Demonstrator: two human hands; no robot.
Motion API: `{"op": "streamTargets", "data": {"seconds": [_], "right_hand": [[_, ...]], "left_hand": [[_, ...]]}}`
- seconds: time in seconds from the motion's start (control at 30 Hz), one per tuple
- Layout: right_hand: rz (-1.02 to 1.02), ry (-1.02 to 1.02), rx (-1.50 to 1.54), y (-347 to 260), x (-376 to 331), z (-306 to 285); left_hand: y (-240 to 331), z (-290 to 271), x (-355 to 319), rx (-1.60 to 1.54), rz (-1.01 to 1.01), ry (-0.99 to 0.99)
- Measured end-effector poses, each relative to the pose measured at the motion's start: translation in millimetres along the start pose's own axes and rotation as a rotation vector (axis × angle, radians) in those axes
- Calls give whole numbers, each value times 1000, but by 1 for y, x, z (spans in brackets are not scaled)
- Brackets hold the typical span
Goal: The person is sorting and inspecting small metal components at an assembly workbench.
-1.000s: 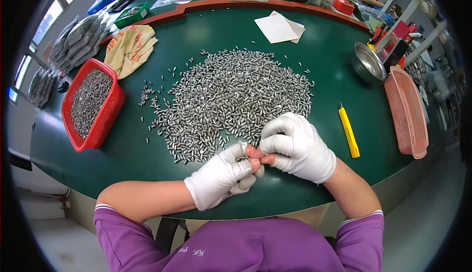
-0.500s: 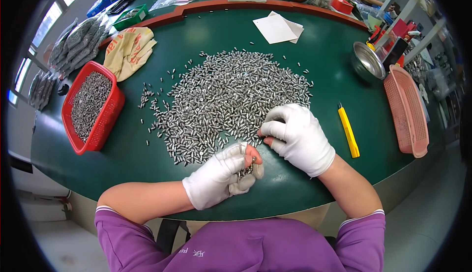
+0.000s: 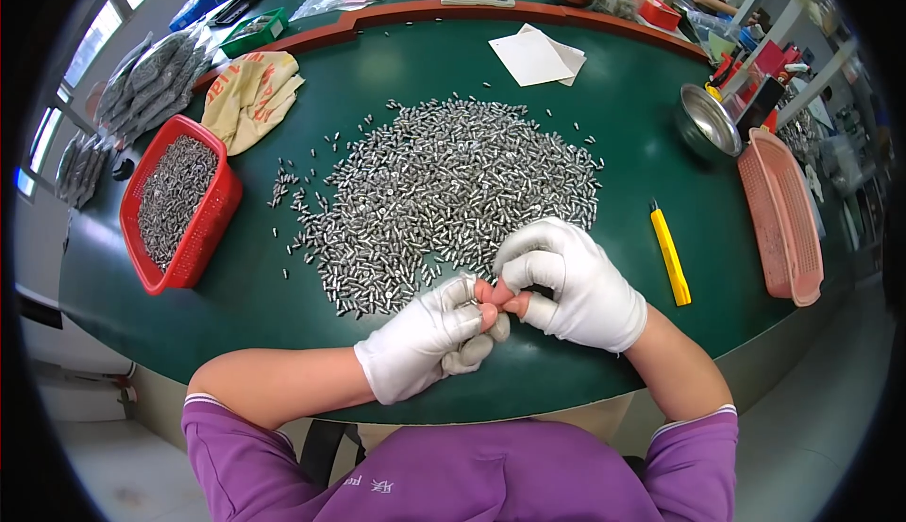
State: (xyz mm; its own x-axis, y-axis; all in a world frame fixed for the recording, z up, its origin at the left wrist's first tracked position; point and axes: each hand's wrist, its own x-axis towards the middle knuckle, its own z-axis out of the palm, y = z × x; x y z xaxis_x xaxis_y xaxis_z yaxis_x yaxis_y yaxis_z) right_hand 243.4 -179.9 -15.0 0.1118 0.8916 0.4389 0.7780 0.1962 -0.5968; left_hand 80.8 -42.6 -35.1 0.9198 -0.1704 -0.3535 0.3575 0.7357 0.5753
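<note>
A wide heap of small silvery metal pins (image 3: 453, 182), short and bullet-shaped, lies on the green tabletop. At the heap's near edge my left hand (image 3: 434, 338), in a white glove with bare thumb and fingertip, is curled closed. The metal pins it held in its palm a moment earlier are now hidden behind its fingers. My right hand (image 3: 576, 286), gloved the same way, is pinched closed, its bare fingertips meeting those of the left. Whatever lies between the touching fingertips cannot be made out.
On the left stands a red basket (image 3: 226, 192) full of similar pins, with a beige cloth bag (image 3: 250, 97) behind it. A yellow cutter knife (image 3: 671, 256), a metal bowl (image 3: 708, 121) and a pink basket (image 3: 781, 215) are on the right. White paper (image 3: 531, 57) lies far back; a person sits beyond.
My right hand has moved left and nearer to me, from the heap's edge to my left fingertips. My left hand has barely moved; its fingers now hide the pins.
</note>
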Motion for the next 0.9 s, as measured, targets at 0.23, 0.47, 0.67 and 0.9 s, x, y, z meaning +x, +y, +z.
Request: {"op": "streamTargets", "data": {"seconds": [0.23,0.47,0.67,0.9], "right_hand": [[33,-95,181,7,-1,2],[100,59,-262,10,-1,-4],[31,-8,-308,11,2,-4],[-73,-25,-414,8,3,1]], "left_hand": [[1,6,0,71,-1,24],[-1,2,-1,47,47,13],[2,1,-2,21,8,-13],[0,-1,-1,30,54,-63]]}}
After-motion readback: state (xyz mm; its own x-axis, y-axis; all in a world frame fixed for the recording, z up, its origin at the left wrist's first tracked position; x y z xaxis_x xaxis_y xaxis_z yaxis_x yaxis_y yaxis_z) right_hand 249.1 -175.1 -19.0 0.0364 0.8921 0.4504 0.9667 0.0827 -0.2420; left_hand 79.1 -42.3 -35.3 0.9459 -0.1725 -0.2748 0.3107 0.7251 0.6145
